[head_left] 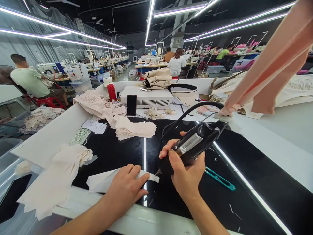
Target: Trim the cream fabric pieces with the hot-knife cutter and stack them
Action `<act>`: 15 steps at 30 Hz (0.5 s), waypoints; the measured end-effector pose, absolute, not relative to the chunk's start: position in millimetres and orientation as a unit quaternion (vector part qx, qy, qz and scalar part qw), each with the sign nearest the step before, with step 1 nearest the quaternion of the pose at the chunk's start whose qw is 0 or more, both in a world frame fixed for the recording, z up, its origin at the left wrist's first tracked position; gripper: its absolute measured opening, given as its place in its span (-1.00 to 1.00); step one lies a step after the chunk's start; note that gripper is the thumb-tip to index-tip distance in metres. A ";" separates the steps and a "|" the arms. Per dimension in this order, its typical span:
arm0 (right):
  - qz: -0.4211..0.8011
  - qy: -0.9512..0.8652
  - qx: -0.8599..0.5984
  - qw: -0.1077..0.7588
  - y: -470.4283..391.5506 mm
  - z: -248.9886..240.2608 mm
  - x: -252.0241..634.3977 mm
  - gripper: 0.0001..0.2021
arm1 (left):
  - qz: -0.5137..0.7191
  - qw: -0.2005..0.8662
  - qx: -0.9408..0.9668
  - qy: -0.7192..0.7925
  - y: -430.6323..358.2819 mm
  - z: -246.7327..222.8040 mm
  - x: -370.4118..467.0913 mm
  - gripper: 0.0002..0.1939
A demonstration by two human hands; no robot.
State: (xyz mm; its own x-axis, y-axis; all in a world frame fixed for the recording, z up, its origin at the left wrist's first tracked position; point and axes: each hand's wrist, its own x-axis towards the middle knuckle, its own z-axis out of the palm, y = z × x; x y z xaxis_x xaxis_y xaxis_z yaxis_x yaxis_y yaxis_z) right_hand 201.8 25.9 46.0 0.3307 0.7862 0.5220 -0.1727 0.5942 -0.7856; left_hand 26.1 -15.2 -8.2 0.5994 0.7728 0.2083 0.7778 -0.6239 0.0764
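On the worktop [168, 204], left of a black handheld tool [192, 145], the left hand [129, 182] lies flat on pale fabric [99, 181], probably light, limp and best pinned near the tool's tip, while the right hand [187, 174] wraps the tool's stiff-looking, likely heavier body.

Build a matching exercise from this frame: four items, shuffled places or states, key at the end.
Items
1. Black handheld tool
2. Left hand
3. Teal tool
4. Red bottle

Places or states
A. Lying on the black tabletop, beyond the right side of the right hand
B. Standing just left of the white vented box
C. Gripped, with its tip angled down toward the end of a pale strip
D. Laid palm down over that strip, fingers not wrapped round anything

Pairs: 1-C, 2-D, 3-A, 4-B
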 end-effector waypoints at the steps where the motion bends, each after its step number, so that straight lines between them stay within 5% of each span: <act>1: 0.320 -0.483 -0.315 0.751 28.3 45.8 200.2 -0.71 | -0.112 0.010 -0.894 -0.433 -15.2 -8.5 25.8 -0.46; 15: 0.317 -0.507 -0.300 0.743 35.4 38.2 189.8 -0.76 | -0.104 0.001 -0.896 -0.432 -15.5 -10.9 25.0 -0.42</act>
State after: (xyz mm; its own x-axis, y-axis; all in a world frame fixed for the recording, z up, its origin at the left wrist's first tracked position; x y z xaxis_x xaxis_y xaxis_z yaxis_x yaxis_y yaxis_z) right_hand 189.8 35.4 38.2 0.2840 0.7761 0.5630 -0.1674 0.6183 -0.7679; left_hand 25.0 -15.5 -10.9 0.6048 0.7740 0.1875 0.7745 -0.6265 0.0881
